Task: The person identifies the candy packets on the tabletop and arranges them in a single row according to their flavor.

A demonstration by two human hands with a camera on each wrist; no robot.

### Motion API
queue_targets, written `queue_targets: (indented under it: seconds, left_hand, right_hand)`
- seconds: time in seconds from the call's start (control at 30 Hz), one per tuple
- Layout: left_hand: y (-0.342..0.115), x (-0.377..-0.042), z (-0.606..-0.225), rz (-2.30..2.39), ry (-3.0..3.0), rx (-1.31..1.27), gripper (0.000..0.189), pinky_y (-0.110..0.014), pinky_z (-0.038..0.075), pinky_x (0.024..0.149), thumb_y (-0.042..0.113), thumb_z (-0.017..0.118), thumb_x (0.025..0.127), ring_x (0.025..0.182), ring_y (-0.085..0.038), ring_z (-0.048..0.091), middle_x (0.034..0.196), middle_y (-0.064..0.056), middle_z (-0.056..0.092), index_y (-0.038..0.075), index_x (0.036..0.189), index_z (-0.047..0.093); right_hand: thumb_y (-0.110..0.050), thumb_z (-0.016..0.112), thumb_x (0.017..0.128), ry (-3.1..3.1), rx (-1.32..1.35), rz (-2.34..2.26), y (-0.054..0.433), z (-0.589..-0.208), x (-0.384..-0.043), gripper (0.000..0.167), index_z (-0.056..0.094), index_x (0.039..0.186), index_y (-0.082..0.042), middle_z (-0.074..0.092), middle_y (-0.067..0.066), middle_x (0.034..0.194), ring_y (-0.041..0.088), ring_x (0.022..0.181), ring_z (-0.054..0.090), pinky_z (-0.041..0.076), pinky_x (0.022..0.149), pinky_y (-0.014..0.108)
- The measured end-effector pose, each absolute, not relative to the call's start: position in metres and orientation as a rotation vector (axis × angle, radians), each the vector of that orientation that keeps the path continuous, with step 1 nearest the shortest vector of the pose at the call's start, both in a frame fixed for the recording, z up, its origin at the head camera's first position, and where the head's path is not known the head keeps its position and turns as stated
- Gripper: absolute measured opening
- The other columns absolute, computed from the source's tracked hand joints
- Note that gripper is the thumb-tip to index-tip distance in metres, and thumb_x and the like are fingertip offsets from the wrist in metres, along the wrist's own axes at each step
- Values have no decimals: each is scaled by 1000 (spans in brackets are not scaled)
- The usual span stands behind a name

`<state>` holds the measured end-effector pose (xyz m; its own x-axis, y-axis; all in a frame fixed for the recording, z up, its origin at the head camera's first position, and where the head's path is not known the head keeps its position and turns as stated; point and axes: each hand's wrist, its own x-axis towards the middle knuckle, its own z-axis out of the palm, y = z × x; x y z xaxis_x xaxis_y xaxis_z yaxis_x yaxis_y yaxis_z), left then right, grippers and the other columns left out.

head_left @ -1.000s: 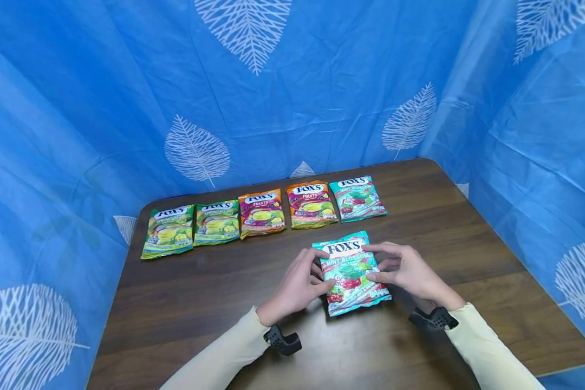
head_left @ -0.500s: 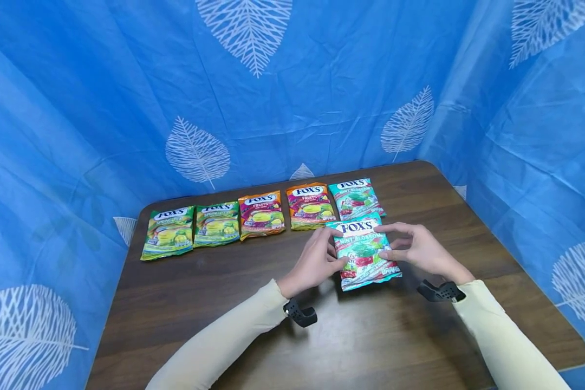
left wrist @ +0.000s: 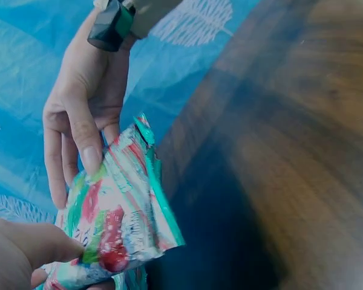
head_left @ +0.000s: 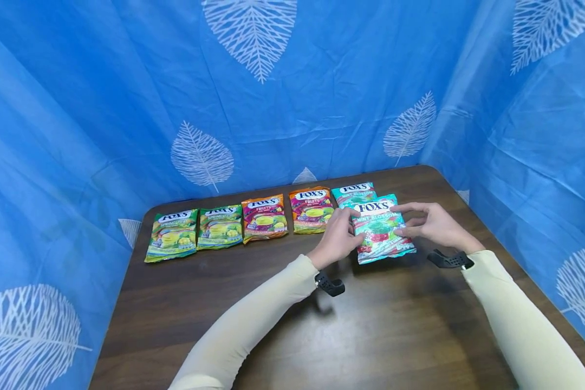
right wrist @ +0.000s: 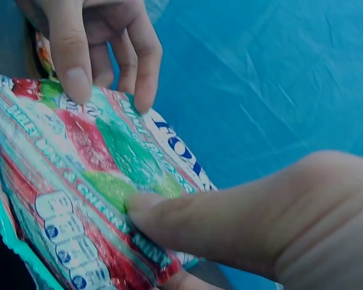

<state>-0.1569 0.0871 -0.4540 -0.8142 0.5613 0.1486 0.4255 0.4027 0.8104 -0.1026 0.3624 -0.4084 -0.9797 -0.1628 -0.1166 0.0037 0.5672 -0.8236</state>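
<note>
Both hands hold one teal Fox's Mint Blossom candy bag (head_left: 379, 230) by its two sides. My left hand (head_left: 338, 238) grips the left edge, thumb on the front; my right hand (head_left: 431, 225) pinches the right edge the same way. In the right wrist view the printed front of the bag (right wrist: 103, 163) lies under the right thumb (right wrist: 187, 223). The left wrist view shows the bag's lower seam (left wrist: 163, 205) over a dark shadow on the table. Behind the held bag, a second teal Mint Blossom bag (head_left: 351, 194) is partly covered by it.
Left of the second teal bag, two orange-purple Fruits bags (head_left: 312, 211) and two green candy bags (head_left: 173, 236) lie in a row on the brown wooden table (head_left: 185, 314). A blue curtain (head_left: 292, 108) with white leaves hangs behind the table's far edge.
Both hands have carried the Mint Blossom bag away from the body and to the right, from the table's middle to overlapping the second teal bag. The other bags stay put.
</note>
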Motion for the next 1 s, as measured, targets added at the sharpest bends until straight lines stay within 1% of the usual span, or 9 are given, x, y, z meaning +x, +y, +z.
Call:
queue_targets:
  seconds: [0.17,0.2,0.27,0.4,0.57,0.67,0.87,0.9,1.0]
  left_hand:
    - [121,-184,-482,1355,2575,876,50,-27,52,76,21,83,99,93,-11,56,117,-4,56,8,143,62]
    - [127,-187,-480,1363,2568,863,49,-27,52,78,18,83,99,94,-11,56,116,-3,57,7,143,63]
    - [145,-200,-497,1392,2592,868,51,-27,50,80,22,83,99,97,-9,53,114,0,57,10,144,64]
    - [176,-215,-509,1384,2666,829,51,-28,52,91,25,82,99,111,-10,53,122,0,59,13,145,65]
    - [200,-223,-513,1414,2714,721,49,-29,50,108,18,82,98,124,-11,55,136,-1,59,14,144,67]
    - [211,-226,-518,1434,2717,681,49,-28,50,108,15,81,97,122,-12,55,136,-3,58,12,144,66]
    - [230,-234,-515,1392,2750,647,49,-27,53,104,20,82,100,118,-12,59,138,-3,56,14,146,66]
    - [233,-236,-515,1378,2766,642,49,-27,53,104,21,82,100,118,-13,59,138,-3,56,14,146,66]
    - [242,-245,-521,1364,2808,649,47,-26,53,105,20,81,100,115,-14,59,135,-5,56,10,144,67]
  right_hand:
    - [-18,88,96,2617,-113,-1377,381,-409,-116,67,59,155,-2,62,26,148,21,97,79,63,82,39]
    - [-17,88,96,2624,-100,-1372,385,-409,-119,67,59,155,-2,63,27,147,21,97,79,63,82,39]
    - [-17,88,96,2644,-67,-1350,392,-409,-124,67,58,155,-1,65,29,144,20,98,79,63,81,36]
    - [-17,86,97,2684,-13,-1307,405,-406,-135,67,57,155,1,71,30,133,20,97,80,63,78,33]
    - [-17,85,98,2697,48,-1272,414,-404,-146,65,57,154,1,75,28,125,24,94,80,64,77,39]
    - [-19,85,98,2701,90,-1229,419,-404,-152,66,57,155,0,74,28,127,26,95,79,64,75,40]
    - [-22,86,98,2744,132,-1127,430,-401,-164,68,57,155,-1,73,28,124,26,84,71,58,65,37]
    - [-22,86,98,2751,138,-1118,431,-400,-167,67,58,155,-2,72,29,125,27,81,70,57,63,37]
    - [-24,86,97,2781,134,-1070,433,-399,-175,67,59,154,-2,66,34,133,30,85,70,58,65,36]
